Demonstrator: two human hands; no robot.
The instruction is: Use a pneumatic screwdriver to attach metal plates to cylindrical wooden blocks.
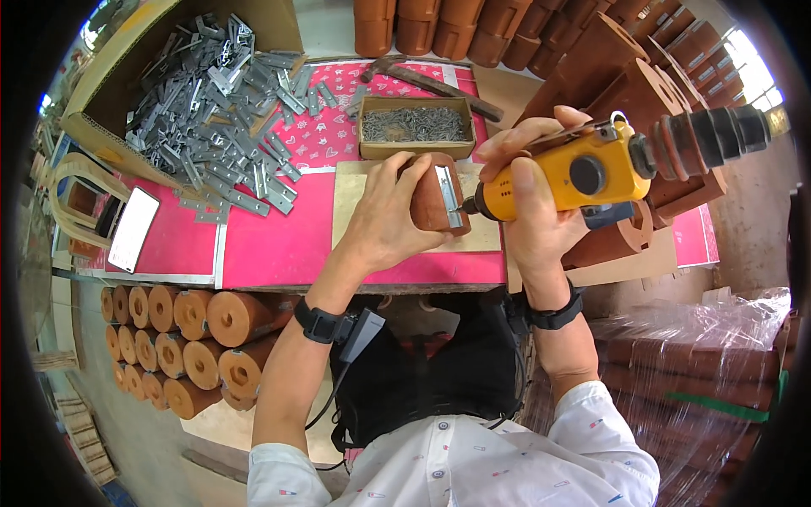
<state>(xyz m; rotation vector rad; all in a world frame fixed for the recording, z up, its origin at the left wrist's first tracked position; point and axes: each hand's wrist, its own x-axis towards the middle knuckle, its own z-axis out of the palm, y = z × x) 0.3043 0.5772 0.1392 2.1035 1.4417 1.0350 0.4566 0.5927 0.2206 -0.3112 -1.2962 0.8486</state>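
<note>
My left hand [384, 207] is wrapped round a short reddish-brown wooden cylinder [429, 203] that rests on a pale board [355, 190]. A narrow metal bracket [448, 196] lies along the cylinder's right side. In my right hand [536, 190] is a yellow power screwdriver [583, 173], its black nose pointing left with the tip at the bracket's lower part. I cannot make out a screw under the tip. Just beyond the cylinder stands a small cardboard box of screws [414, 127].
A large carton [110, 139] spills metal brackets [228, 110] at the far left. Behind the screw box lies a hammer [439, 84]. More brown wooden cylinders [591, 76] crowd the right and back; others [182, 317] are stacked below left. A phone [133, 228] leans at the left edge.
</note>
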